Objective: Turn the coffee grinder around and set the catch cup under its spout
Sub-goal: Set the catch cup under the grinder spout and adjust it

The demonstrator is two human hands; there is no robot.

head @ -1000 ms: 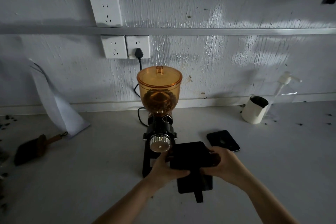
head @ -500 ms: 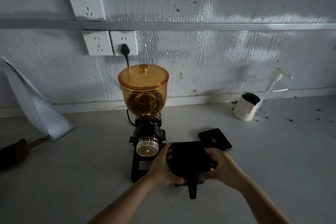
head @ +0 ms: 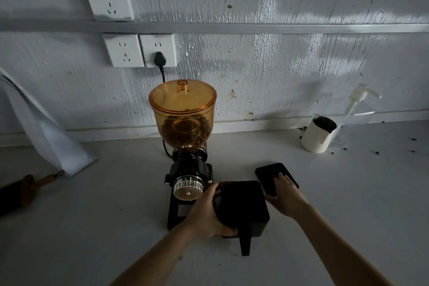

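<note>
The coffee grinder stands mid-counter, its amber bean hopper on top and its silver dial facing me. Touching the right side of its base sits the black catch cup, boxy, with its handle pointing toward me. My left hand grips the cup's left side, between cup and grinder. My right hand lies on a flat black lid to the right of the cup, fingers on top and thumb at its near edge. The spout is not visible.
The grinder's cord runs up to a plug in the wall socket. A white pitcher and a clear pump bottle stand at the back right. On the left are a white paper bag and a wooden-handled brush.
My right hand has left the catch cup and moved right onto the flat black lid. The cup has come down against the grinder's base, still in my left hand.
</note>
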